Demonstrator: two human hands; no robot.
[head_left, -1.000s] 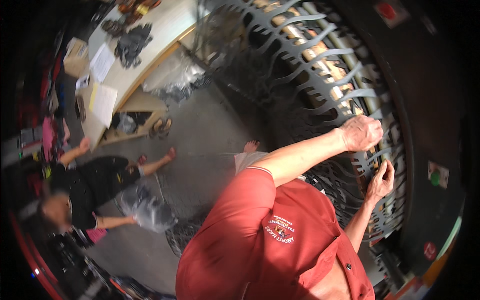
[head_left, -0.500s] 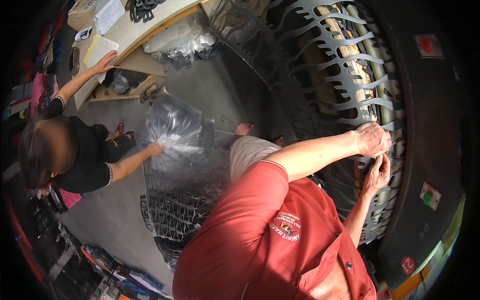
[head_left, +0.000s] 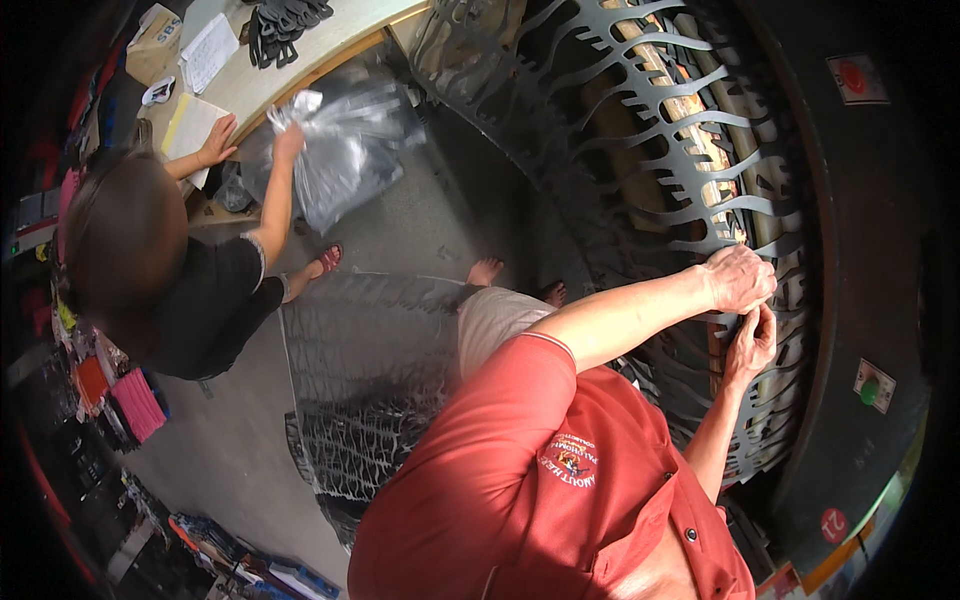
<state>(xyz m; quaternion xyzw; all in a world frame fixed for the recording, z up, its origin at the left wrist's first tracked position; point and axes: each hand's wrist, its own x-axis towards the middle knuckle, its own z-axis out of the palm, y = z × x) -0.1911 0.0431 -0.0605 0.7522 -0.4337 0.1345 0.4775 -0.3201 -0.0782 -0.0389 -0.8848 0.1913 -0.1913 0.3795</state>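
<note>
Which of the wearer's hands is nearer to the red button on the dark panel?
Left. In the picture, the left hand is below and left of the red button; the right hand is lower still, farther from it.

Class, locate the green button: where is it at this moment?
In the head view, the green button is at the right, on the dark panel, below the red button and to the right of the person's right hand.
</note>
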